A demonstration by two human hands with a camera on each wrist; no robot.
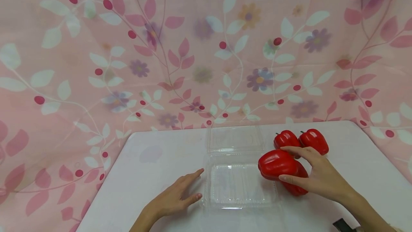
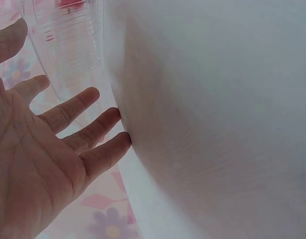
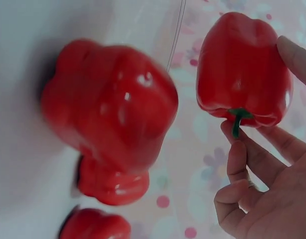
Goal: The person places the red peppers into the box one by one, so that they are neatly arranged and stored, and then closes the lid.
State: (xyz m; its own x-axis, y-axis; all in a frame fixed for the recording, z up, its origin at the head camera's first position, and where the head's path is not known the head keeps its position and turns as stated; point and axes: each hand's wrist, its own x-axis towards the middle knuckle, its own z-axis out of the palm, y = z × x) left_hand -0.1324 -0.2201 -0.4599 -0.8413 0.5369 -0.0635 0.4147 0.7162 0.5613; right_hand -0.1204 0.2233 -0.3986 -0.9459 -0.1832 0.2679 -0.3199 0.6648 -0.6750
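Note:
My right hand [image 1: 318, 173] grips a red bell pepper [image 1: 276, 164] between thumb and fingers, over the right side of a clear plastic clamshell container [image 1: 238, 185]. In the right wrist view the held pepper's green stem [image 3: 238, 119] points toward the fingers. Partly hidden behind it, another red bell pepper [image 1: 297, 188] rests on the table. Left of the container is my left hand [image 1: 177, 196], its fingers spread and holding nothing; the fingertips come close to the container's left rim. In the left wrist view the little finger [image 2: 110, 154] is right at the tabletop.
Two more red bell peppers, one [image 1: 286, 139] beside the other [image 1: 313, 140], lie at the back right of the white table [image 1: 161, 160]. The container's lid [image 1: 235, 139] lies opened toward the back. Behind the table hangs a pink floral cloth [image 1: 193, 53].

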